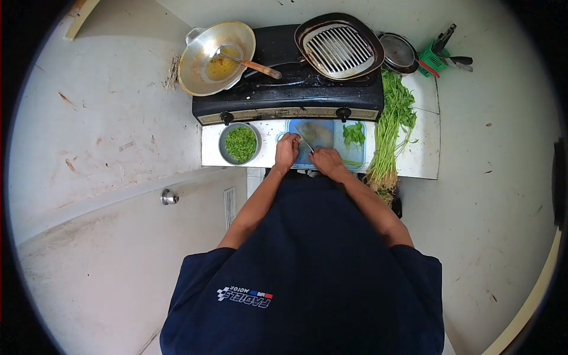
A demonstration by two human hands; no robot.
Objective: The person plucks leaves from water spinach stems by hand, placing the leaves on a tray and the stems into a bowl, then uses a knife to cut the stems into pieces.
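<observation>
On a blue cutting board [359,151] by the counter's front edge, my right hand [327,161] is closed round a knife [306,142], whose blade points up and left. My left hand [287,150] is closed at the board's left side, beside the blade tip; what its fingers hold is too small to make out. Green leaves [354,134] lie on the right part of the board, with a few thin stems below them. A round bowl [258,155] of chopped greens [241,144] stands left of my left hand.
Behind the board stands a black stove [284,102] with a wok [190,70], a ladle [260,68] in it, and a grill pan [305,29]. Long leafy greens [387,133] with roots lie at the right. Beyond are a lidded pan [398,52] and a green utensil basket [431,59].
</observation>
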